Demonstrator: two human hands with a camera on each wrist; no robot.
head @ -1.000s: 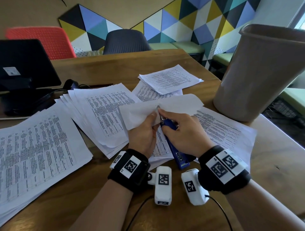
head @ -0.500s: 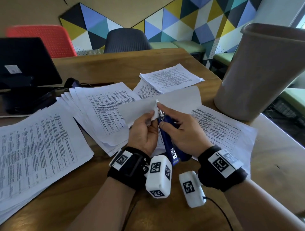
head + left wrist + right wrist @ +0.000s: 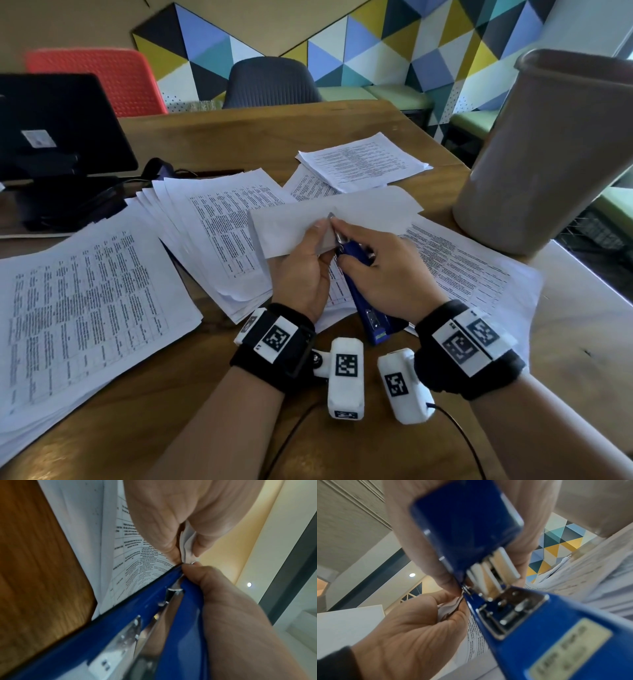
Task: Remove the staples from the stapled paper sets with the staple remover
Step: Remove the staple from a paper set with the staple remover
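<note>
My left hand (image 3: 308, 260) pinches the corner of a stapled paper set (image 3: 329, 219) lifted off the desk, blank back side up. My right hand (image 3: 380, 270) grips a blue stapler-type staple remover (image 3: 368, 298), its metal tip (image 3: 331, 216) at the pinched corner. In the left wrist view the paper corner (image 3: 186, 545) sits between thumb and finger, and the blue tool (image 3: 130, 622) runs up to it. In the right wrist view the tool (image 3: 471, 534) fills the frame, its tip meeting the folded paper (image 3: 449, 607). The staple itself is hidden.
Printed sheets lie fanned out at the left (image 3: 85, 308), in the middle (image 3: 219, 226), at the back (image 3: 363, 161) and under my right hand (image 3: 462, 270). A tall grey bin (image 3: 548, 154) stands at the right. A black monitor (image 3: 58, 126) stands at the far left.
Both hands lifted and tilted the paper corner and the tool half a second ago, then came back down. The tip stays at the corner throughout.
</note>
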